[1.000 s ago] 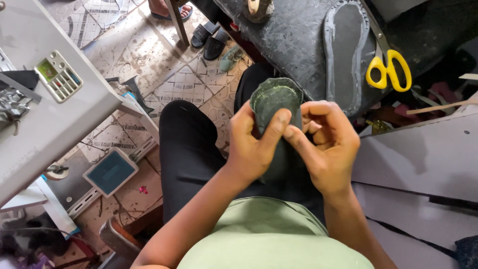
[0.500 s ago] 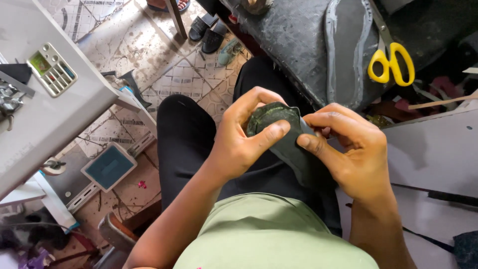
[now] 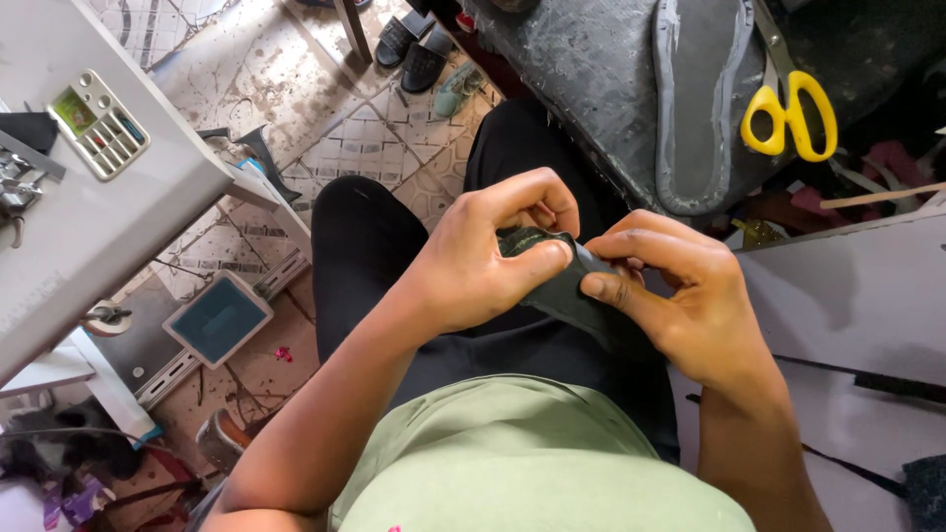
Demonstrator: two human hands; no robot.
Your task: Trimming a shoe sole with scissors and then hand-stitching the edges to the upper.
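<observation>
Over my lap, both hands grip a dark grey-green shoe piece [image 3: 564, 286], a flat sole-like part seen nearly edge-on. My left hand [image 3: 488, 251] pinches its near end between thumb and curled fingers. My right hand [image 3: 680, 296] clasps the other end, thumb pressed on the top face. Much of the piece is hidden under my fingers. I sit in black trousers and a light green shirt.
A dark workbench [image 3: 601, 69] ahead carries a grey shoe sole [image 3: 700, 99] and yellow-handled scissors [image 3: 788, 113]. A grey sewing machine [image 3: 89, 187] stands at the left. Black slippers [image 3: 414, 44] lie on the tiled floor. A pale board [image 3: 857, 296] sits at my right.
The piece was held upright with its flat face toward me; both hands have tipped it down nearly edge-on and lowered it toward my lap. The view has shifted slightly.
</observation>
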